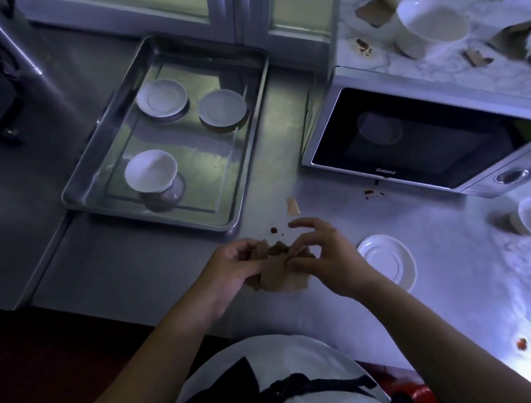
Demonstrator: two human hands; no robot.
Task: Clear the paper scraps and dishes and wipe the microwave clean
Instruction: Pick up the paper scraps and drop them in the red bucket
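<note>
Hands are meeting over the counter [162, 288]: left hand [233, 267] and right hand [326, 263] are both pinching a wad of brown paper scraps [279, 272] between them. One scrap [292, 205] is lying just beyond, near the tray [249, 143]; the microwave [421, 140] is standing further right.

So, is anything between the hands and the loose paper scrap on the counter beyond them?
Nothing visible. The loose scrap lies on bare counter just beyond the right hand; only small dark crumbs sit nearby. That hand and the left hand grip a paper wad.
</note>
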